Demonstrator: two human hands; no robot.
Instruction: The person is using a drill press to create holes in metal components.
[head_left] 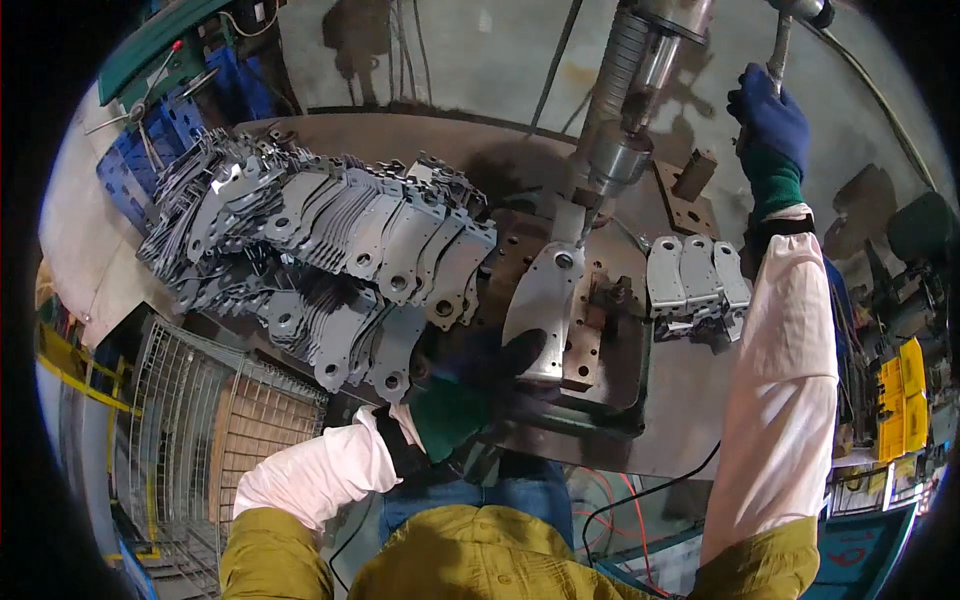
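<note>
A flat grey metal plate [538, 310], curved along one side and with a round hole near its far end, lies on the fixture [583, 365] under the drill press spindle [620, 155]. My left hand [490, 375], in a dark glove with a green cuff, grips the plate's near end; shadow hides part of its fingers. At the far right my right hand [775, 120], in a blue glove with a green cuff, is closed around the press's lever [781, 55]. The tool's tip comes down close to the plate's far end; whether it touches, I cannot tell.
Many similar plates [380, 235] are heaped in rows on the table's left. A smaller stack of bent plates [698, 275] sits right of the fixture, near a metal block [694, 175]. A wire basket [190, 420] stands lower left, yellow bins [903, 400] far right.
</note>
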